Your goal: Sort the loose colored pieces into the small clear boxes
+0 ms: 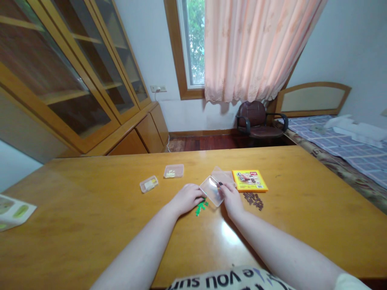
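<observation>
My right hand [231,198] pinches a small clear plastic box [211,191], held tilted above the table. My left hand [190,198] is beside it with fingers curled together at the upper end of a small heap of green pieces [200,208]. Whatever those fingertips hold is hidden. Partly behind the tilted box lies another clear plastic box or lid [226,176]. Right of my right hand is a loose heap of brown pieces [254,200], just in front of a flat yellow package [250,181] with a printed picture.
Toward the table's far side are a clear box with cream pieces [174,171] and a smaller one with white and yellow pieces [149,184]. A white-and-green item [15,212] lies at the left edge. Beyond the wooden table [105,225] stands a chair [256,119].
</observation>
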Demonstrator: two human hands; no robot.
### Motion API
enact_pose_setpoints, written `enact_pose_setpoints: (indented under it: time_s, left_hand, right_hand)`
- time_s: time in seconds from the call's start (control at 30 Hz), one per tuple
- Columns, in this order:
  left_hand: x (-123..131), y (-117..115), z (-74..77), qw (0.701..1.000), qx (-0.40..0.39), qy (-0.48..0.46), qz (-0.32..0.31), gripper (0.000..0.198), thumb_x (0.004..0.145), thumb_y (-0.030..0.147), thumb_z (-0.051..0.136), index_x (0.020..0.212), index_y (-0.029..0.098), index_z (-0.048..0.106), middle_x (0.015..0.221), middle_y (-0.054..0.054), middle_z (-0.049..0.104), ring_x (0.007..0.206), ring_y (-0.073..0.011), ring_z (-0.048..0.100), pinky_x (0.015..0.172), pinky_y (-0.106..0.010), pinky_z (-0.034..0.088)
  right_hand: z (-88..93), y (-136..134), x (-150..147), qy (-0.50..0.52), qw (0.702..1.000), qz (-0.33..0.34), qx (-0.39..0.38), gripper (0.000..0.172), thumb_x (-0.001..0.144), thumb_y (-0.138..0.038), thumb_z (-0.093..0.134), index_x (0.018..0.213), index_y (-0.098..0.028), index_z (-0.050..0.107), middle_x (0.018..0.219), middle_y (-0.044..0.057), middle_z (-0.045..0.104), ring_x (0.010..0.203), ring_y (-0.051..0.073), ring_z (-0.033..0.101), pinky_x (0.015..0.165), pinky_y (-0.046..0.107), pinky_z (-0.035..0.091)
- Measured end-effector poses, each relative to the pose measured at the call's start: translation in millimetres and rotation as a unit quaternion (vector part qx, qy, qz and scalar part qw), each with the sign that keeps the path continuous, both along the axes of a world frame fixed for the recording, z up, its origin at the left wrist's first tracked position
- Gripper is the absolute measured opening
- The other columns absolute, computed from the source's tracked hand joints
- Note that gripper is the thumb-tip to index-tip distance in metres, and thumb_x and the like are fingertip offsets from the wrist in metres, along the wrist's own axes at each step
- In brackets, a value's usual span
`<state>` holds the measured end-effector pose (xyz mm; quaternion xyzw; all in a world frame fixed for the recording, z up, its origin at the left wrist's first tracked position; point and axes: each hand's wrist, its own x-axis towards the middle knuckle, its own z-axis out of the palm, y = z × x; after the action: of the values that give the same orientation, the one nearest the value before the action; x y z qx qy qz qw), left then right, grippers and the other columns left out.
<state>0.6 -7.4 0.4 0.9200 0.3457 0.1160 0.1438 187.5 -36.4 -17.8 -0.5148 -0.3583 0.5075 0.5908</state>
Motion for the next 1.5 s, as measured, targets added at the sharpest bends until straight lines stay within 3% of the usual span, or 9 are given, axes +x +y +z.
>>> enact_pose_setpoints:
  time_s: [0.17,0.57,0.8,1.17,1.5]
  left_hand:
    - [-1.3,0.8,2.4,1.0,-0.002,-0.001,0.025,0.014,0.082,0.031,0.053,0.085,0.022,0.064,0.087,-0.003,0.064,0.086,-0.0154,0.055,0.08,-0.028,0.039]
    - [-4.4,1.7,5.1,0.997,0.022,-0.001,0.076,0.012,0.082,0.025,0.051,0.085,0.02,0.062,0.086,-0.004,0.062,0.084,-0.0165,0.055,0.077,-0.029,0.041]
    - [-3.4,3.9,0.2,0.997,0.04,0.016,0.071,0.012,0.083,0.022,0.05,0.079,0.019,0.061,0.081,-0.003,0.062,0.079,-0.0167,0.055,0.074,-0.029,0.041]
    - [-1.6,2.4,4.1,0.997,0.006,0.001,0.073,0.015,0.083,0.025,0.049,0.078,0.019,0.061,0.08,-0.003,0.062,0.078,-0.0162,0.055,0.073,-0.027,0.041]
    - [-1.7,2.5,5.1,0.997,-0.001,0.0,0.076,0.019,0.084,0.028,0.045,0.081,0.02,0.061,0.081,-0.003,0.062,0.079,-0.0161,0.055,0.072,-0.027,0.04]
  right_hand:
    - [-2.3,0.0,1.5,-0.019,1.0,0.01,0.012,0.016,0.069,-0.034,0.055,0.065,-0.019,0.06,0.06,-0.002,0.052,0.06,0.014,0.044,0.057,0.025,0.032]
    - [0.3,0.4,-0.5,0.005,1.0,0.014,-0.004,0.02,0.066,-0.038,0.059,0.071,-0.019,0.063,0.068,0.002,0.059,0.064,0.017,0.049,0.059,0.027,0.036]
    - [6.7,-0.9,-4.0,0.053,0.998,0.031,-0.02,0.019,0.062,-0.038,0.063,0.065,-0.019,0.062,0.061,0.0,0.057,0.058,0.015,0.048,0.055,0.027,0.035]
    - [5.1,-2.6,-3.6,-0.004,0.997,0.072,-0.001,0.026,0.065,-0.044,0.061,0.06,-0.019,0.056,0.052,-0.003,0.047,0.049,0.011,0.038,0.048,0.025,0.027]
    - [2.0,-2.7,-3.1,-0.01,0.996,0.086,0.002,0.023,0.067,-0.04,0.059,0.067,-0.018,0.059,0.055,-0.003,0.047,0.051,0.011,0.038,0.049,0.024,0.027]
